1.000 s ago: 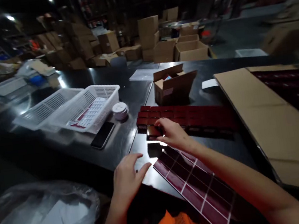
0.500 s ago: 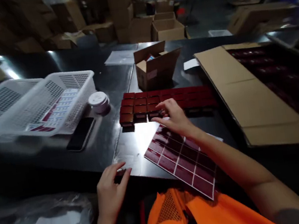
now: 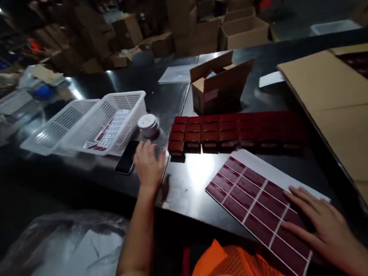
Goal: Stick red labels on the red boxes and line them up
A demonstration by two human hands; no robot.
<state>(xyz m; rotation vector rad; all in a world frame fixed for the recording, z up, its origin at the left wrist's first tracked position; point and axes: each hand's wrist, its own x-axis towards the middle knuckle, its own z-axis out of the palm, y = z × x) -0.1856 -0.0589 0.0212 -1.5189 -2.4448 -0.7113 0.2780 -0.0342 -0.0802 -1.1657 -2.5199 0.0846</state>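
My left hand (image 3: pixel 149 163) reaches over the table with its fingers apart, beside a dark phone (image 3: pixel 126 159) and just below a white round lidded tub (image 3: pixel 148 125). It seems to hold nothing. My right hand (image 3: pixel 320 219) lies with spread fingers on the lower right part of a sheet of dark red labels (image 3: pixel 251 197), set in a grid with white gaps. A white sheet (image 3: pixel 272 169) shows from beneath it. Behind the sheets stand rows of small dark red boxes (image 3: pixel 210 132), packed side by side.
White perforated baskets (image 3: pixel 139 105) stand at the left, one with label strips inside. An open carton (image 3: pixel 215 91) sits behind the red boxes. A large carton with a wide flap (image 3: pixel 355 124) takes up the right. A clear plastic bag (image 3: pixel 68 266) is at lower left.
My left hand has moved forward to beside the phone and tub. My right hand has left the red boxes and come down onto the label sheet. The view has turned left.
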